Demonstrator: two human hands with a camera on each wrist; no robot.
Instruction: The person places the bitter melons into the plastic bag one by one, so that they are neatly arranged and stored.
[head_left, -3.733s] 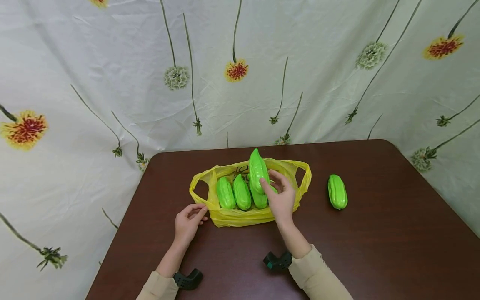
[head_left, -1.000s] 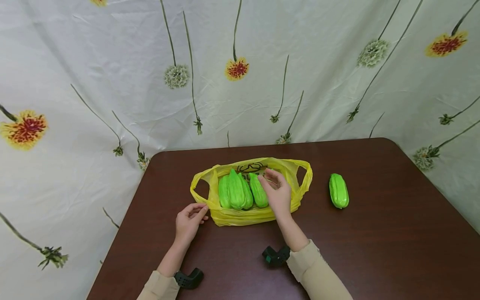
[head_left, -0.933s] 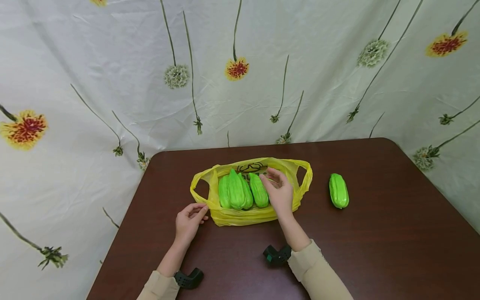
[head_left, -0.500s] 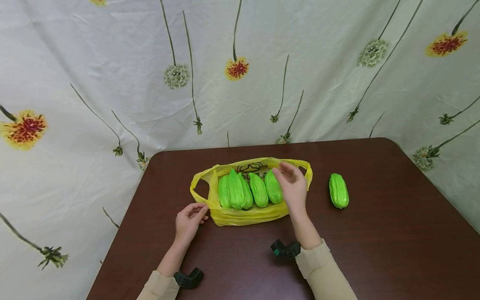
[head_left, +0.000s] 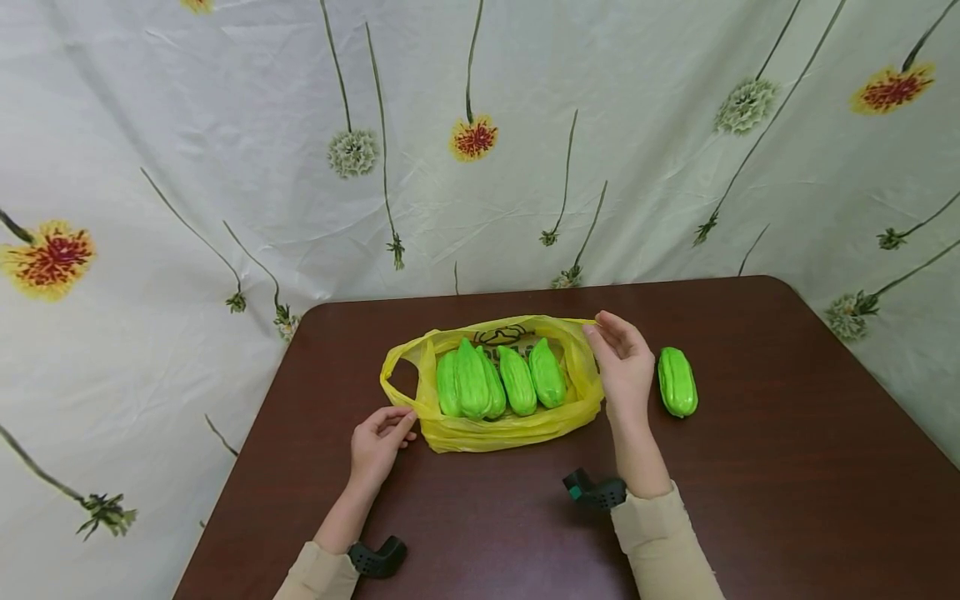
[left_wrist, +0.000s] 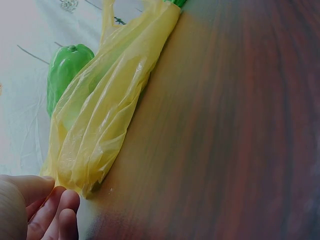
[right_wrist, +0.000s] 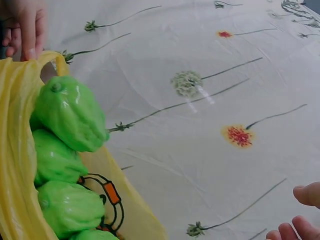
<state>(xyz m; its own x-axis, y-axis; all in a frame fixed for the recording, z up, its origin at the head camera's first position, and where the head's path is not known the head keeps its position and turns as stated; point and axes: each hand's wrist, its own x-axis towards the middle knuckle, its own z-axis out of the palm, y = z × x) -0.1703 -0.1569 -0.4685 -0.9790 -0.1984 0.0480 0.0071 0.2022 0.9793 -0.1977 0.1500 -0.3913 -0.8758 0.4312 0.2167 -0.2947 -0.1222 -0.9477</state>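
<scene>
A yellow plastic bag (head_left: 517, 432) lies with its mouth spread on the table, and several glossy green ridged gourds (head_left: 517, 381) lie side by side in it. At the bag's left front edge, my left hand (head_left: 378, 446) pinches the plastic between thumb and fingers; the left wrist view shows the thumb tip (left_wrist: 47, 180) right at the bag's corner. My right hand (head_left: 628, 367) is raised at the bag's right end, overlapping the handle there. In the right wrist view its thumb and fingers (right_wrist: 290, 232) are parted with nothing between them.
Another green gourd (head_left: 677, 382) lies on the brown table (head_left: 750, 483), just right of my right hand. Behind the table hangs a pale cloth (head_left: 660, 150) printed with flowers. A black device is strapped to each wrist.
A gourd held in my right hand earlier now lies with the others in the bag. That hand has let go and moved right, to the bag's right end. The left hand stays put.
</scene>
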